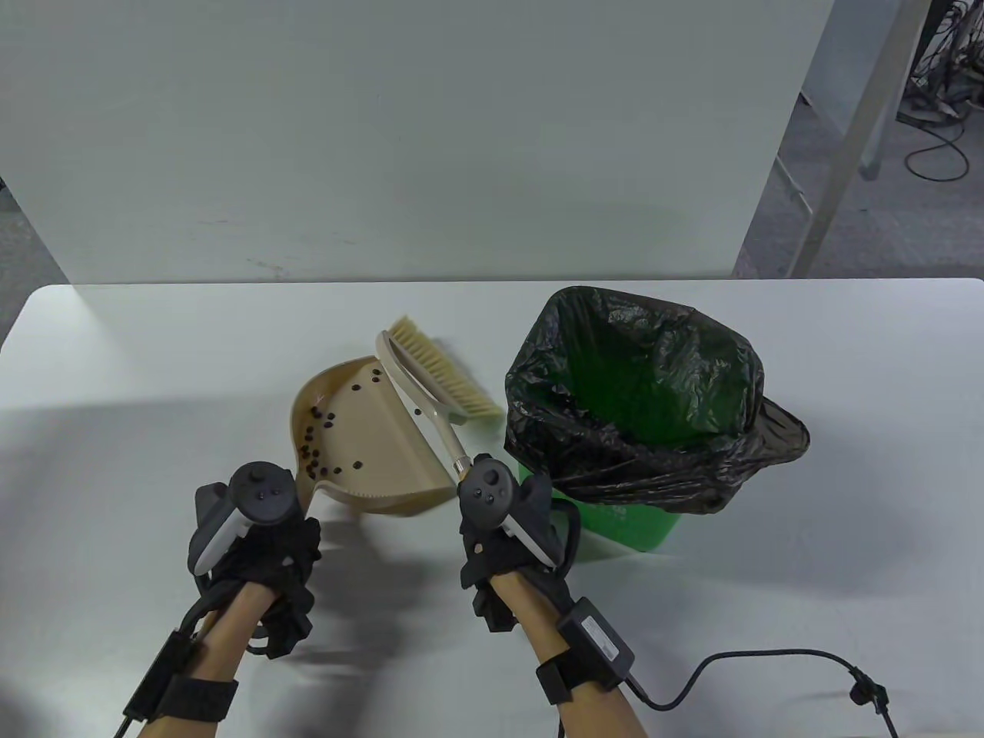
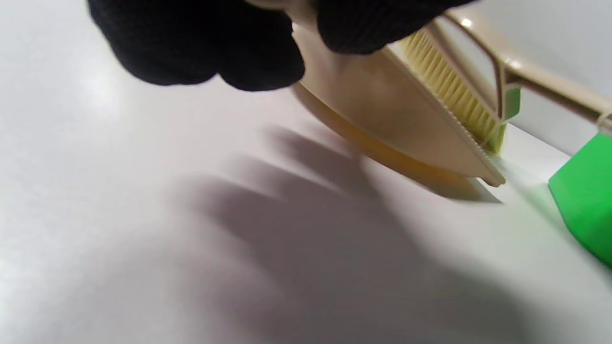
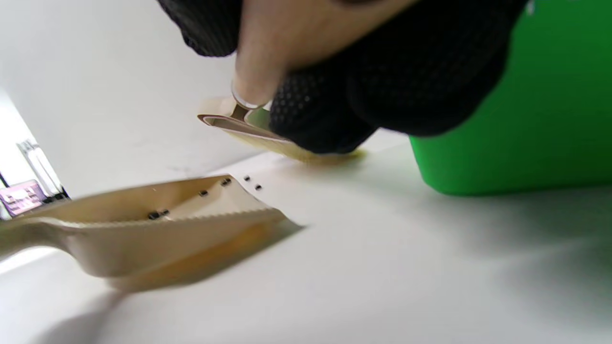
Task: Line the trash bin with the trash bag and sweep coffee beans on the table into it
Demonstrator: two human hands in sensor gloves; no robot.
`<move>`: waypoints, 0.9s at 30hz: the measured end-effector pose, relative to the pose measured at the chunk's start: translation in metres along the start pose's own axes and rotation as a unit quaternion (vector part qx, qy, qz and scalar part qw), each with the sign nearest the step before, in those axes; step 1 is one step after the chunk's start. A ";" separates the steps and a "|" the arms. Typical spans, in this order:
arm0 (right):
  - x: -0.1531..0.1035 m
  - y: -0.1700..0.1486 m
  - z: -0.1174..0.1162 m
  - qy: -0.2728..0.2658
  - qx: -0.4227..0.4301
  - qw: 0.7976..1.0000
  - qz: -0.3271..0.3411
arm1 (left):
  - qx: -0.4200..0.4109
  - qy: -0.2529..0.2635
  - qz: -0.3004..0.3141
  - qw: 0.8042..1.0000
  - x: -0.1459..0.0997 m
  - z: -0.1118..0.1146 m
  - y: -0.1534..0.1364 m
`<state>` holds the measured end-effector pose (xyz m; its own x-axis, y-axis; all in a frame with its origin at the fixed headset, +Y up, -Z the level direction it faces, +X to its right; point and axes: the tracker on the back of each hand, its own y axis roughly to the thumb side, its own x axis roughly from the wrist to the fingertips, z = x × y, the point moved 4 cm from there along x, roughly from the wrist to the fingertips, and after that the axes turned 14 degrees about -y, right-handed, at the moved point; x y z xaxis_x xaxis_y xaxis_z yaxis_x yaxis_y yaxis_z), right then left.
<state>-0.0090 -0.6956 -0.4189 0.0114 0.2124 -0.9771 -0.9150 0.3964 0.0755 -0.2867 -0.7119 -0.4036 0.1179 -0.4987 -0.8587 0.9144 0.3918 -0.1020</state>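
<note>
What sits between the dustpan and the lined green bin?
In the table view, the brush lies between the dustpan and the bin, its handle held by the right hand. A bean or two lie by the pan's edge.

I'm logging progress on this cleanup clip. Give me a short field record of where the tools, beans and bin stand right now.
bin: green trash bin, lined with black trash bag
dustpan: dustpan held by left hand, holds coffee beans
brush: brush gripped by right hand, bristles at the pan's mouth
stray beans: two on the table beside the pan
</note>
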 end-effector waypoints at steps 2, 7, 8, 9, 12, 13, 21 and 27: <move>0.002 0.004 -0.011 0.016 -0.006 1.000 0.006 | 0.022 0.003 -0.006 1.000 0.000 -0.001 0.000; -0.001 0.022 -0.020 0.054 0.071 0.995 0.038 | 0.019 -0.002 -0.006 1.000 0.001 0.000 0.001; -0.002 0.025 -0.018 0.067 0.109 0.990 0.051 | 0.018 -0.003 -0.006 1.000 0.001 0.001 0.000; -0.003 0.028 -0.015 0.080 0.150 0.984 0.062 | 0.012 -0.005 -0.005 1.000 0.001 0.002 -0.001; -0.008 0.031 0.000 0.068 0.213 0.972 0.070 | -0.002 -0.006 -0.002 1.000 0.001 0.002 -0.002; -0.009 0.031 0.004 0.055 0.219 0.972 0.069 | -0.004 -0.006 -0.002 1.000 0.001 0.002 -0.003; -0.011 0.008 0.016 0.011 0.159 0.985 0.062 | -0.042 -0.014 0.006 0.999 0.005 0.004 -0.009; -0.014 -0.003 0.026 -0.012 0.125 0.991 0.057 | -0.112 -0.010 0.034 0.993 0.004 0.001 -0.018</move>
<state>0.0039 -0.6767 -0.4008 -0.0737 0.2873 -0.9550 -0.7829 0.5765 0.2339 -0.3020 -0.7216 -0.4051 0.1859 -0.4801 -0.8573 0.7959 0.5853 -0.1552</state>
